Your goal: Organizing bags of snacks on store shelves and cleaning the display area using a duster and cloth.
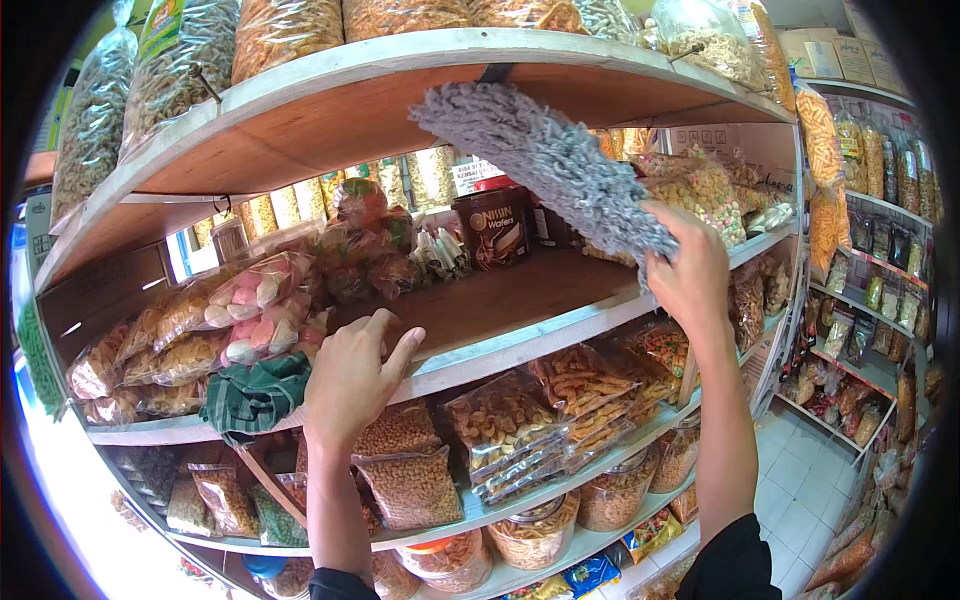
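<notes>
My right hand [691, 262] grips the end of a grey fluffy duster [555, 169]. The duster slants up to the left, its far end close under the board of the upper shelf [360, 105]. My left hand [356, 371] holds nothing; its fingers are apart over the front edge of the middle shelf [517, 334], and whether it touches the wood I cannot tell. Just left of it, a green checked cloth [256, 391] hangs over that edge. Bare brown board [495, 296] shows between the hands. Behind it stands a brown wafer tub [493, 227].
Bagged pink and white snacks [259, 300] are piled at the left of the middle shelf. More bags [690, 191] lie at its right. Lower shelves hold bagged nuts [412, 487] and plastic jars [536, 532]. Nails [204, 81] stick out of the top shelf's edge.
</notes>
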Demonstrator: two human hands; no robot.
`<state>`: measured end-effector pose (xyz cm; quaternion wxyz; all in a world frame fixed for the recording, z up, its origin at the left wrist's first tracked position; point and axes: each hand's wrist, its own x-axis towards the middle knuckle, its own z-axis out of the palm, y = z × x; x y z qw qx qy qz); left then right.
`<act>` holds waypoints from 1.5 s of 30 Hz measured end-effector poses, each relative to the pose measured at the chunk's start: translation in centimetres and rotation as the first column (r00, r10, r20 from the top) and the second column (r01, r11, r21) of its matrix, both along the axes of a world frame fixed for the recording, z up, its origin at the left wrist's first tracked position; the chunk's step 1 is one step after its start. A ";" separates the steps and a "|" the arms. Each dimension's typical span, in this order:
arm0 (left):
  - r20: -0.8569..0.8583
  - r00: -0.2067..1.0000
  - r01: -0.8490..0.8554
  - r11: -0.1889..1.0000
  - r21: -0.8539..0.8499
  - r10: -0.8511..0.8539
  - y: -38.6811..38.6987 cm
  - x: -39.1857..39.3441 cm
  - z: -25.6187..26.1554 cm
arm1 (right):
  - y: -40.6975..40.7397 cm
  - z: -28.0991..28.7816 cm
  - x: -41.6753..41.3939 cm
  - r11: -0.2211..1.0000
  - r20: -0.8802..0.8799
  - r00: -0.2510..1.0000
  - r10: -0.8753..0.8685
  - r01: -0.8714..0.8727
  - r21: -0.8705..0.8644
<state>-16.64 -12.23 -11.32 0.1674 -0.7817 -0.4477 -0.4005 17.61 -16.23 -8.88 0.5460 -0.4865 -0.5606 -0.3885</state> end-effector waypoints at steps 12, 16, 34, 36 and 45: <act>0.033 0.999 -0.020 0.997 -0.078 0.023 0.0 -0.1 0.0 | 4.3 2.3 -1.8 0.947 -0.057 0.985 -0.164 0.142 -0.287; 0.016 1.000 -0.022 1.000 0.006 0.022 0.1 -0.2 -0.1 | 1.9 -1.5 -1.3 0.972 -0.219 0.957 -0.190 0.152 -0.181; -0.084 0.959 0.266 0.754 0.601 -0.271 -0.1 -1.7 -3.4 | -13.8 -38.1 -4.7 0.918 -0.619 0.709 0.338 -0.394 0.049; 0.023 0.940 0.232 0.689 0.687 -0.339 -0.9 -1.7 -6.2 | -15.0 -42.6 -5.2 0.906 -0.498 0.804 0.324 -0.415 -0.080; 0.663 0.547 0.754 0.645 -0.126 -0.510 -9.7 8.8 -25.0 | -23.5 -47.2 -5.6 0.876 -0.411 0.900 0.148 -0.312 -0.367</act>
